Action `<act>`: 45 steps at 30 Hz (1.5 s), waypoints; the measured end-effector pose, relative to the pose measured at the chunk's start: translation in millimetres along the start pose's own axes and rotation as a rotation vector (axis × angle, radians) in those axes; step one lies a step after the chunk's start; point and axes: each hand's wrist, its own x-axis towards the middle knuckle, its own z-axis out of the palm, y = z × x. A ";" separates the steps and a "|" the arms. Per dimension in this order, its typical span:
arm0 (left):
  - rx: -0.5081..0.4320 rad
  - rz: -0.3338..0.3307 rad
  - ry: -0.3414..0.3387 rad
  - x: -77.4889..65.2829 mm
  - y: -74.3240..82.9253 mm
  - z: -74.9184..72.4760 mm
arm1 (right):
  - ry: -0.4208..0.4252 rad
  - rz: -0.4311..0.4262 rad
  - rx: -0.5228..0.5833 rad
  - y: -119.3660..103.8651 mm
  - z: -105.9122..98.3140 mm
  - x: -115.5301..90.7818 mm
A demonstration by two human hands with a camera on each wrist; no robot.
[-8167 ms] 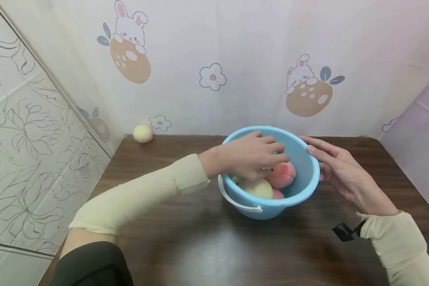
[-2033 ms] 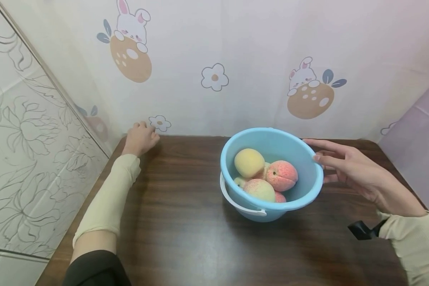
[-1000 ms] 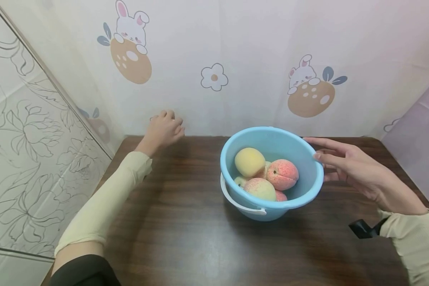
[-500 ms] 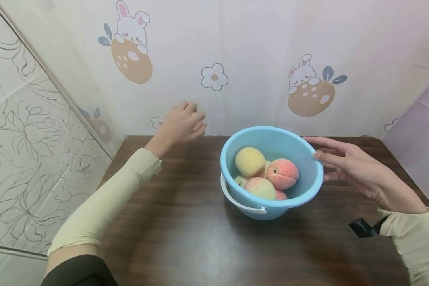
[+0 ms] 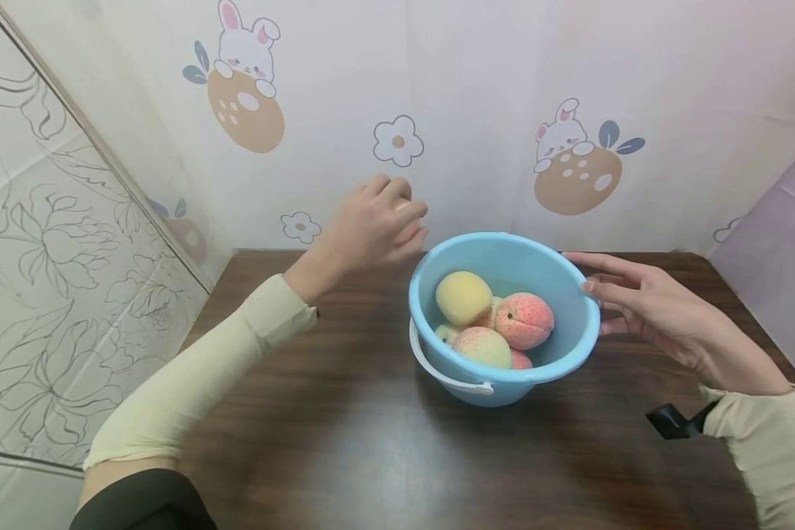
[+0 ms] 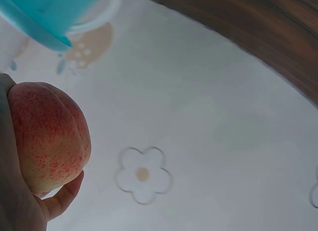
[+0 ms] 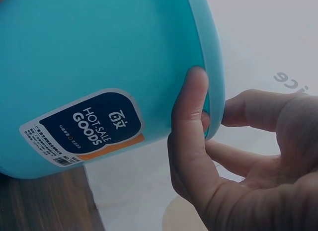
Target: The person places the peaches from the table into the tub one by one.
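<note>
My left hand (image 5: 374, 224) holds a peach (image 6: 52, 136), red and yellow in the left wrist view. In the head view the hand is raised just left of the bucket's rim and covers most of that fruit. The light blue bucket (image 5: 483, 384) stands tilted on the table, several peaches inside: a yellow one (image 5: 464, 298), a pink-red one (image 5: 525, 321), a pale green-pink one (image 5: 482, 348) and others partly hidden. My right hand (image 5: 662, 313) grips the bucket's right rim, thumb on one side and fingers on the other, as the right wrist view shows.
A white handle (image 5: 447, 379) hangs along the bucket's left front. Under it lies the dark brown wooden table (image 5: 344, 442). A patterned cloth (image 5: 464, 96) rises behind its back edge, and a floral panel (image 5: 59, 243) borders the left.
Two seconds ago my left hand was at the table's far left corner, where a peach lay earlier. It has since lifted and moved right with the peach. My right hand stays on the rim.
</note>
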 end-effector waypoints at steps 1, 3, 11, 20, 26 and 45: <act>0.004 0.013 0.007 1.9 3.4 -1.6 | 0.000 0.000 0.000 0.2 -0.2 -0.1; 0.003 0.035 0.022 5.1 10.2 -4.5 | 0.001 -0.002 0.001 0.6 -0.6 -0.3; -0.080 0.113 0.050 14.0 38.9 -12.0 | 0.000 -0.014 -0.007 1.8 -0.9 -0.8; -0.276 0.174 -0.110 15.3 66.5 -7.8 | 0.003 -0.006 0.006 1.6 -1.1 -1.1; -0.364 0.172 -0.267 14.9 76.4 -2.8 | -0.002 -0.002 0.011 1.4 -1.2 -1.3; -0.454 -0.002 -0.239 14.9 72.6 -11.5 | -0.015 -0.001 0.028 0.2 -2.4 -1.9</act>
